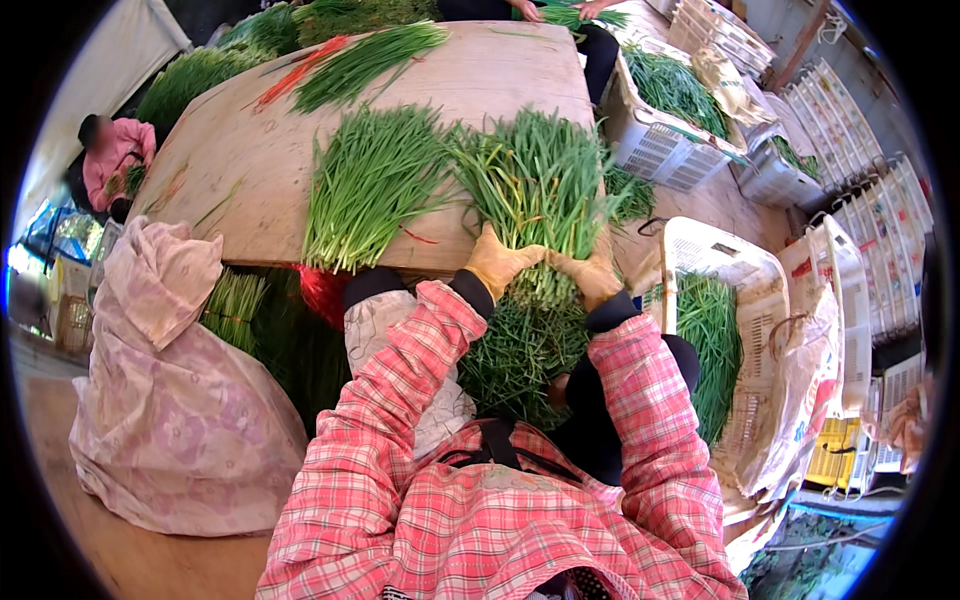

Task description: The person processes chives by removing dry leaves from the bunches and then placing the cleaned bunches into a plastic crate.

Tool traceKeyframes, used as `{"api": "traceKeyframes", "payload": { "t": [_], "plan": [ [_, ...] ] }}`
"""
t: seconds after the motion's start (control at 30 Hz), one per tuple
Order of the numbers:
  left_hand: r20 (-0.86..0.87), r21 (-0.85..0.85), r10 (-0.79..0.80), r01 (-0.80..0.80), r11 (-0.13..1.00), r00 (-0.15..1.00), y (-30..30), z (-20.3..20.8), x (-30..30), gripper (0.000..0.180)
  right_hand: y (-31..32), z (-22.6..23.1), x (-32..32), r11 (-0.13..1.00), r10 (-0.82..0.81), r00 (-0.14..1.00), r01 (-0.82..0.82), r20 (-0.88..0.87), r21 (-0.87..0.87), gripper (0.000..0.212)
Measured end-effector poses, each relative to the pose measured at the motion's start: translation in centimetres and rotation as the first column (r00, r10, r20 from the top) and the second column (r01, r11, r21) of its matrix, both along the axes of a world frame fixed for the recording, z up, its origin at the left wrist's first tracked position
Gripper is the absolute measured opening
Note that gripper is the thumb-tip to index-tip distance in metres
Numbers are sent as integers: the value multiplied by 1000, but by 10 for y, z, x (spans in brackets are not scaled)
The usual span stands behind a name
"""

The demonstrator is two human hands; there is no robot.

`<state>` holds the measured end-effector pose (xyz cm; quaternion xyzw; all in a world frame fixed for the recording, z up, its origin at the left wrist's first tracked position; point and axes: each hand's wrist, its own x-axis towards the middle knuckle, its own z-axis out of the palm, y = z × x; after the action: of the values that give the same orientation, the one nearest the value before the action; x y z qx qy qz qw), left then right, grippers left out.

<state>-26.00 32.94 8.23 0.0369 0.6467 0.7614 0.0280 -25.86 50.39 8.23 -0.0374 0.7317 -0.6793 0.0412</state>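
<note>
At the near right edge of the wooden table, both my gloved hands grip a loose bunch of garlic chives [540,185] low on its stems. My left hand [497,262] is closed on the bunch's left side, and my right hand [592,277] on its right side, with the thumbs close together. Some fingers are hidden among the stems. The leaves fan out away from me, a few of them yellowed. Left of the bunch lies another spread pile of garlic chives [375,185], with a red tie [420,237] near its stems. Loose greens [525,350] lie below my hands.
The wooden table [250,160] bears more chives [370,65] and red ties [300,72] farther off. White crates [725,245] of greens stand to the right. A flowered cloth [185,400] covers something at left. Another person's hands [560,10] are at the far edge; a person in pink [120,155] sits far left.
</note>
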Motion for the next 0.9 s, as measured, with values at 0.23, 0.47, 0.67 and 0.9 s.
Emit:
{"api": "traceKeyframes", "payload": {
  "t": [0.23,0.47,0.67,0.9],
  "plan": [
    [125,179,-274,250,952,954,-27,1,-7,38,24,1,1,913,225,882,-41,415,-407,34],
    [97,182,-210,190,965,973,-19,-22,-4,37,-17,52,23,970,-26,955,-48,296,239,57],
    [-101,-168,-36,18,986,994,-33,-16,-20,57,5,28,12,974,36,948,37,317,-223,43],
    [-92,-188,-74,56,981,993,-27,15,-7,72,31,15,6,989,-11,921,67,389,-132,43]
  ]
}}
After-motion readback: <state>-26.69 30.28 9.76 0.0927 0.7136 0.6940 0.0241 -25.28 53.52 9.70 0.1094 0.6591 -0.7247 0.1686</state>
